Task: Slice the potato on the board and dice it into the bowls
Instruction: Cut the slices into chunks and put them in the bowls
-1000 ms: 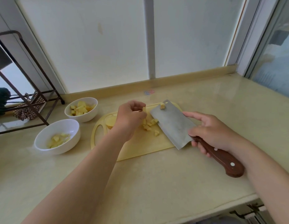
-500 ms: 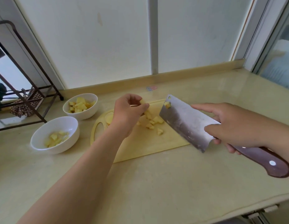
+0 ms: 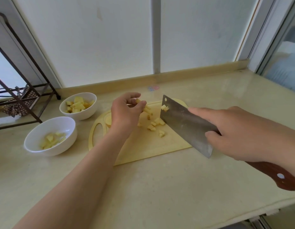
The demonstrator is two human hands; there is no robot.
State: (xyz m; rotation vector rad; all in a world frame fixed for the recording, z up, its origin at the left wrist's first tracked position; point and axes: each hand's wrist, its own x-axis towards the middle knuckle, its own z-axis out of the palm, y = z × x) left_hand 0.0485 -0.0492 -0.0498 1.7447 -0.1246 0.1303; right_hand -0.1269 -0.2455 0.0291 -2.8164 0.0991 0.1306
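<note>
The potato is mostly cut: a loose scatter of diced cubes [image 3: 155,125] is spread over the middle of the yellow cutting board [image 3: 143,149], and two more cubes [image 3: 164,107] are stuck to the flat of the cleaver [image 3: 184,124] near its far tip. A few potato strips [image 3: 146,108] are pinched between the thumb and curled fingers of the left hand [image 3: 125,113], raised above the board. An uncut piece [image 3: 108,121] is partly hidden beneath that hand. The cleaver is gripped at its wooden handle by the right hand [image 3: 239,134], forefinger laid along the blade. Of the two white bowls on the counter [image 3: 160,187] left of the board, the far bowl [image 3: 87,115] is well filled with chunks and the near bowl [image 3: 44,151] holds only a thin layer. The work is judged well past halfway: the strips and the hidden piece are yet to be diced, and the cubes are yet to be moved into a bowl.
</note>
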